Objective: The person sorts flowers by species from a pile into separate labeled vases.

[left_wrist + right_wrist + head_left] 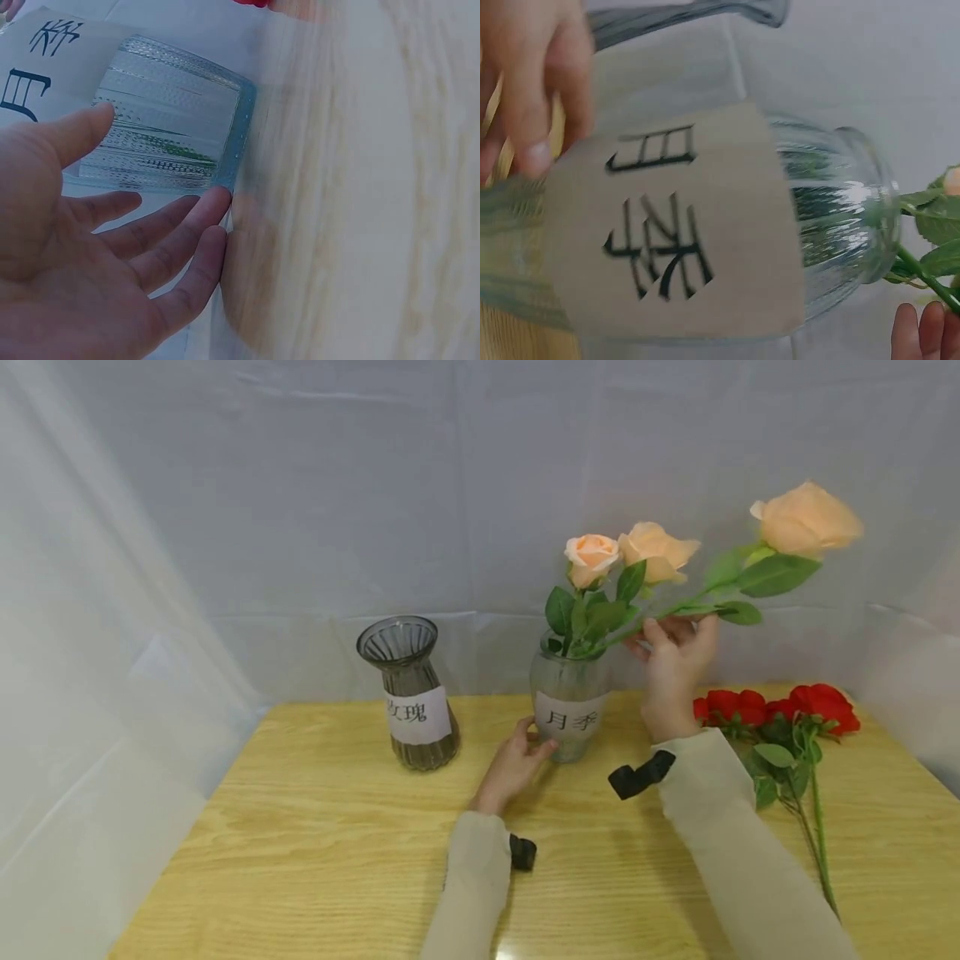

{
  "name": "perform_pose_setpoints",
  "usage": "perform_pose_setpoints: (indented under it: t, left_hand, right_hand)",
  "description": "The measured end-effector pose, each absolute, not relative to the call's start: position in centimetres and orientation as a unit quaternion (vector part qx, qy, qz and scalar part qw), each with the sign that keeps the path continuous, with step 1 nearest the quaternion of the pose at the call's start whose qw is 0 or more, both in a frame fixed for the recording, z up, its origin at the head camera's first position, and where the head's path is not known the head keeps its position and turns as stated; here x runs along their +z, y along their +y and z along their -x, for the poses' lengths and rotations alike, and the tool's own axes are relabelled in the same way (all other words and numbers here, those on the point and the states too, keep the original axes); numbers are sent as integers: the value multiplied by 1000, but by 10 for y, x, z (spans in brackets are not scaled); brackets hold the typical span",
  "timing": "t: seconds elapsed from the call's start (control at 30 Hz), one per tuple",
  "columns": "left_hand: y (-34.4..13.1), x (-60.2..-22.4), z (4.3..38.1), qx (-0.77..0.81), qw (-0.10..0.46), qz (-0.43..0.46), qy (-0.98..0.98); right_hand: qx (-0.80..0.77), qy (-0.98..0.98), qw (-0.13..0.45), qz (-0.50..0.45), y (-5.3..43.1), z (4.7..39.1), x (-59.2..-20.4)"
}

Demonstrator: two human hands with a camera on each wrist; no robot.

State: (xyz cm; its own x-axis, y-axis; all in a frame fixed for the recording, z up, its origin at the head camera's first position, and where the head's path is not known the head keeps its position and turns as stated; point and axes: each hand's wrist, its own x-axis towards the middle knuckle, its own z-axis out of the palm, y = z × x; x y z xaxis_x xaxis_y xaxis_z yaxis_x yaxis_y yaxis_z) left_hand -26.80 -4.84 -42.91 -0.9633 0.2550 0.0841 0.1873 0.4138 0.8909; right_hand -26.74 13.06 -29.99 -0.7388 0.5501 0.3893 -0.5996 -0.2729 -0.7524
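My right hand [678,652] pinches the green stem of a peach rose [806,518], whose bloom leans far to the right. The stem slants down to the mouth of the clear glass vase [570,675], which bears a white label. Two other peach roses [592,558] stand in this vase. Low on its left side is my left hand [517,764]; the left wrist view shows that hand [127,247] with fingers spread loosely, thumb tip over the glass and fingertips right at the base. In the right wrist view, the vase [832,202] shows stems inside.
A grey ribbed vase [420,693] with a flared rim and a white label stands to the left. Several red roses [821,708] lie at the right of the wooden table [337,860], stems toward the front. A pale sheet [337,527] hangs behind.
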Motion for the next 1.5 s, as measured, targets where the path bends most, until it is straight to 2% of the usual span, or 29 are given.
perform_pose_setpoints:
  t: [0.17,0.37,0.6,0.87,1.2,1.5]
  left_hand:
    - [-49,-429,269,528,36,-134,838]
    - [-48,-428,268,527,38,-129,839]
    - [-49,-428,267,529,36,-127,839]
    - [-48,-429,268,525,31,-133,840]
    - [-49,-429,267,527,31,-137,838]
    - [-49,-428,269,524,37,-130,841]
  right_hand:
    - [719,-568,397,-63,125,271,-307]
    - [642,-639,419,-60,123,272,-310]
    - [611,-667,421,-70,120,274,-313]
    - [569,-718,397,-60,121,277,-322]
    - [598,-715,351,-90,124,270,-321]
    - [653,-633,406,-87,129,268,-324]
